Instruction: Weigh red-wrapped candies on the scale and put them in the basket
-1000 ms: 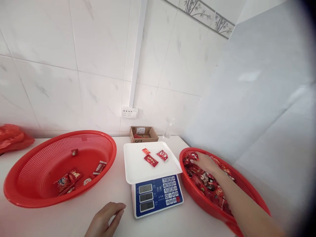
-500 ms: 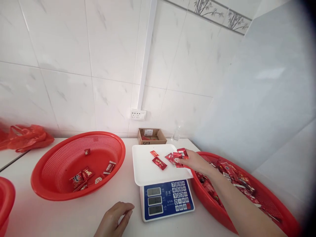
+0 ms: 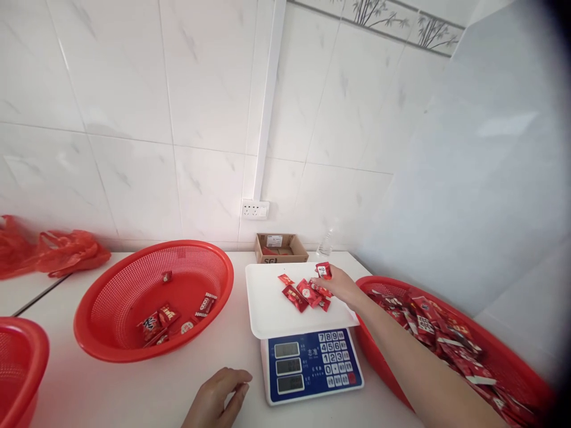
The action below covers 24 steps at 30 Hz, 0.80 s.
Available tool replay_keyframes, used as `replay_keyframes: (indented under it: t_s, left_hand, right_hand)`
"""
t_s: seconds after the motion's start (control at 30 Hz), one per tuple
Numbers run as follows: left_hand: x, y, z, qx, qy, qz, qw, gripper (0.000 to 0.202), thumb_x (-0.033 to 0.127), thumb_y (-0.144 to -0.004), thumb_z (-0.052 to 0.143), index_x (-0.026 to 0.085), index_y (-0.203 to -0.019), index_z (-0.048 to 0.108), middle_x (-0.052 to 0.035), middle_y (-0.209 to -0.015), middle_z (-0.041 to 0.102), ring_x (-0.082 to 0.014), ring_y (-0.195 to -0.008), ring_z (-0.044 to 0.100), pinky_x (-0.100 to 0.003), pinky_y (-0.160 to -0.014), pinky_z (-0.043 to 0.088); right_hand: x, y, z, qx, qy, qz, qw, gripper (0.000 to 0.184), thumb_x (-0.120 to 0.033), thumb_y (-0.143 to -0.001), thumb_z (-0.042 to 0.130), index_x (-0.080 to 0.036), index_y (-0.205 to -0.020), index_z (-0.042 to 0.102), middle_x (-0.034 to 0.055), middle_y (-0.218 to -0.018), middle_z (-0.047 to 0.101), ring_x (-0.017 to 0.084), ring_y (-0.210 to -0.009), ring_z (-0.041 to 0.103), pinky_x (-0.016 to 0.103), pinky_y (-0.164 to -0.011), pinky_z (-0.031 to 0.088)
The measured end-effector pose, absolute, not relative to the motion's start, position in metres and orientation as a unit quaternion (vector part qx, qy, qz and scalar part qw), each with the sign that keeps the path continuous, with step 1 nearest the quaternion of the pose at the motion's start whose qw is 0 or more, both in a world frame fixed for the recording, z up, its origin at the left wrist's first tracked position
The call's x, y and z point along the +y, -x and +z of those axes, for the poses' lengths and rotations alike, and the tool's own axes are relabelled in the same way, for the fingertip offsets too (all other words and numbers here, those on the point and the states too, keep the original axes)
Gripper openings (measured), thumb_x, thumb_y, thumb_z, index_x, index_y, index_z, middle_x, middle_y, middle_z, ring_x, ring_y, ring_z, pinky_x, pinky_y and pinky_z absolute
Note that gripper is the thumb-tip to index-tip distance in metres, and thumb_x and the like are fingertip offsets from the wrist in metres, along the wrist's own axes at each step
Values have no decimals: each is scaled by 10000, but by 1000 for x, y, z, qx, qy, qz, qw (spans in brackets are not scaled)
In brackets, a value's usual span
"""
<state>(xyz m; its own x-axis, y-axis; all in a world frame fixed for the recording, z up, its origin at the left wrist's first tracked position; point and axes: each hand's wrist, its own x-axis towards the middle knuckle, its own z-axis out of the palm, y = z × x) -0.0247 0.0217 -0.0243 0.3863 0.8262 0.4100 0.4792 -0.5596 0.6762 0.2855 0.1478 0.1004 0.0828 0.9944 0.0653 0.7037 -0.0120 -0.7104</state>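
Observation:
My right hand (image 3: 341,284) reaches over the white pan (image 3: 272,309) of a blue digital scale (image 3: 312,365) and pinches a red candy packet (image 3: 323,270) between its fingertips. Several red candy packets (image 3: 303,292) lie on the pan right by that hand. The red basket (image 3: 450,351) on the right is full of red packets. My left hand (image 3: 218,399) rests on the white table near the scale's front left corner, fingers loosely curled, holding nothing.
A large red mesh basket (image 3: 102,333) on the left holds several packets. Another red basket (image 3: 20,368) shows at the far left edge. A cardboard box (image 3: 280,248) and a clear bottle (image 3: 327,242) stand by the wall, and red plastic bags (image 3: 53,252) lie at the back left.
My right hand left the right basket with red packets, moved left over the scale pan, and more packets now lie on the pan. The view has shifted left.

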Motion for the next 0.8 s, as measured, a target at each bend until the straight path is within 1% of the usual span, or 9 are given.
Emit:
replay_keyframes:
  t_s: [0.1,0.17,0.27,0.37,0.47,0.53,0.6,0.7,0.8]
  left_hand:
    - [24,26,-28,405,-805,370,227,202,287,-883,450,234,-936,637,-36,-781,698,-132,-690,665,-182,-636,537]
    - [25,26,-31,406,-805,366,231,216,297,-887,439,234,-937,640,-40,-779,699,-134,-684,664,-186,-633,536]
    - [25,23,-35,412,-794,377,239,254,347,-894,420,240,-927,648,-42,-767,695,-139,-673,659,-196,-627,532]
    - [22,20,-39,419,-775,405,245,295,410,-895,405,253,-910,655,-34,-747,687,-138,-660,652,-202,-615,524]
    - [21,18,-41,421,-765,418,249,315,442,-892,402,260,-907,660,-32,-739,683,-136,-652,648,-201,-611,519]
    - [21,18,-42,424,-764,419,249,321,450,-888,407,258,-903,665,-36,-740,685,-138,-653,648,-203,-616,520]
    - [21,18,-42,429,-763,415,249,336,461,-887,403,255,-896,669,-39,-743,688,-140,-658,649,-204,-622,521]
    - [21,19,-41,437,-762,405,252,350,469,-888,391,256,-899,668,-36,-748,690,-139,-663,652,-202,-624,523]
    - [23,21,-39,432,-775,382,257,287,410,-889,419,259,-924,661,-32,-771,694,-139,-683,658,-196,-635,527]
  right_hand:
    - [152,-281,99,-629,682,211,306,235,-299,-727,573,-183,-929,537,39,-931,658,179,-834,601,278,-730,440]
    - [153,-281,100,-628,690,198,300,239,-312,-727,572,-187,-925,526,38,-905,654,181,-812,595,281,-709,432]
    - [151,-281,102,-639,702,181,259,230,-320,-733,563,-192,-919,520,38,-892,648,186,-810,587,284,-700,421]
    - [146,-279,101,-654,700,184,219,210,-277,-730,564,-195,-921,538,44,-942,648,189,-854,583,281,-726,415]
    - [140,-273,99,-665,690,208,196,185,-246,-714,585,-200,-891,563,34,-926,661,183,-836,594,267,-713,423]
    - [138,-271,100,-676,674,229,191,186,-247,-720,584,-203,-900,570,20,-926,665,168,-825,600,248,-705,429]
    - [140,-273,101,-680,671,220,196,200,-264,-742,563,-203,-932,565,14,-952,661,157,-838,598,235,-705,430]
    - [148,-285,101,-659,708,161,194,204,-247,-760,524,-184,-952,548,45,-969,650,182,-860,588,253,-693,416]
    - [155,-296,95,-648,728,143,173,202,-180,-736,518,-174,-935,551,68,-974,645,204,-878,581,265,-690,399]
